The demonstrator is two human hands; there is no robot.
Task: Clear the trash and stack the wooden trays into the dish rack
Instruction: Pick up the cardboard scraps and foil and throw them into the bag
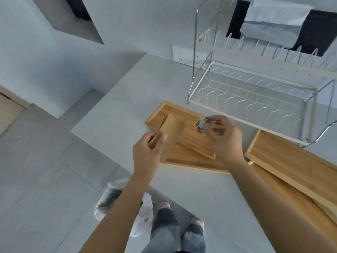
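Several wooden trays lie on the white counter in front of the dish rack (251, 94). My left hand (147, 156) grips a small wooden tray (171, 136) by its near end and holds it tilted above a longer tray (191, 137). My right hand (224, 141) pinches a crumpled grey-white paper ball (200, 125) over that longer tray. A flat tray (191, 161) lies beneath it. Two more trays (295, 161) sit to the right, partly hidden by my right forearm.
The two-tier wire dish rack stands at the back right with nothing in its lower basket. A wall socket (182, 55) is behind it. A white plastic bag (142, 214) sits on the floor by my feet, left of the counter (116, 114) edge.
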